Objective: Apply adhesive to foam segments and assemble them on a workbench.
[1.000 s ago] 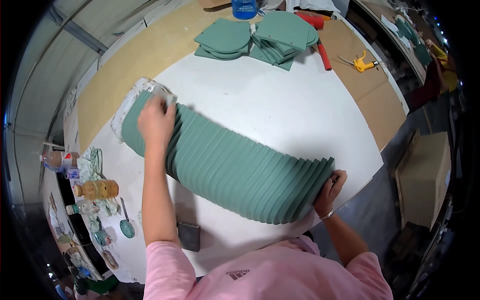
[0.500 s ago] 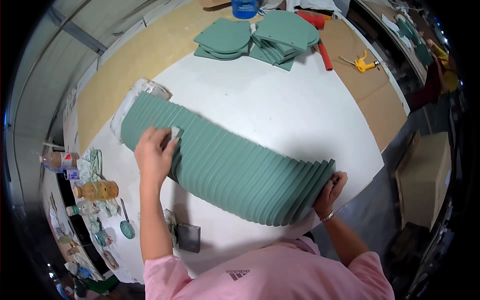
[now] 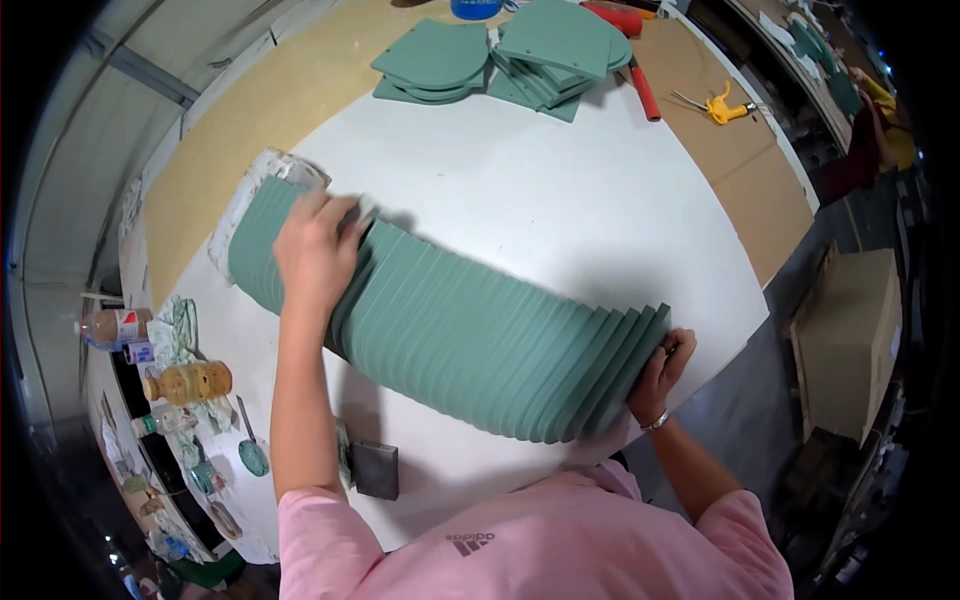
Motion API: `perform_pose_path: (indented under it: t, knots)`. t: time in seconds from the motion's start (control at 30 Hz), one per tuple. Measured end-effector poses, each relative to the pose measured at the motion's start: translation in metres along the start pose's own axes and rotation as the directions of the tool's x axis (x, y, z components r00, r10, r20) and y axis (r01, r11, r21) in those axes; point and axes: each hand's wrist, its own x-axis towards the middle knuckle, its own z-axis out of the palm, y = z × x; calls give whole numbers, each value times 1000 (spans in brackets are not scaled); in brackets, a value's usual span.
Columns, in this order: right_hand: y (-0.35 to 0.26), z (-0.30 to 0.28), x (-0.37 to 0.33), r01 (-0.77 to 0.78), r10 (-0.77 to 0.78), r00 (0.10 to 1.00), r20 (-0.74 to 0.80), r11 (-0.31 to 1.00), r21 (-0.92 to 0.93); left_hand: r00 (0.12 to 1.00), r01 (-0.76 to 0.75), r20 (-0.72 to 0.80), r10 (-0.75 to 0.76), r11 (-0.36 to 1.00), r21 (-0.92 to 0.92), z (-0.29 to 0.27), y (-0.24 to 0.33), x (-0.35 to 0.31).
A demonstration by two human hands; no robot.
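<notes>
A long row of thin green panels (image 3: 470, 330), with rounded lower edges, stands tightly packed on edge across the white table. Pinched in my left hand (image 3: 318, 240) is a small pale grey block (image 3: 367, 209), held at the upper edges of the panels toward the row's left end. The block is partly hidden by my fingers. At the right end, my right hand (image 3: 664, 375) has its fingers curled against the outermost panel, gripping it. A white-wrapped block (image 3: 232, 225) backs the row's far left end.
Loose stacks of green panels (image 3: 435, 55) lie at the back, near a red-handled tool (image 3: 645, 92) and a yellow air gun (image 3: 722, 106). A dark block (image 3: 376, 471) sits close to me. Bottles, including an amber jar (image 3: 190, 382), and a small green dish (image 3: 253, 458) line the left side.
My left hand has moved the small block away from me, up to the panels' far upper edges. My right hand stays at the row's right end. The view has shifted slightly.
</notes>
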Motion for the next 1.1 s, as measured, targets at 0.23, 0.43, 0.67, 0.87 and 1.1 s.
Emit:
perform_pose_path:
  t: [0.23, 0.43, 0.67, 0.87, 1.1]
  knots:
    - [8, 0, 0, -2, 0, 998, -64, 999, -35, 967, 199, 168, -193, 980, -19, -12, -12, -13]
    - [-1, 1, 4, -10, 9, 1000, -12, 1000, -8, 996, 86, 8, -86, 996, -23, -4, -4, 11]
    - [0, 2, 4, -94, 94, 994, -48, 996, 14, 934, 357, 62, -352, 929, -103, -42, -44, -104]
    - [-3, 8, 6, -77, 78, 996, -44, 997, 23, 755, 543, -41, -654, 660, -518, -31, -42, -147]
    - [-1, 4, 7, -46, 42, 997, -61, 997, -69, 665, 613, -27, -747, 566, -551, 2, -8, -203]
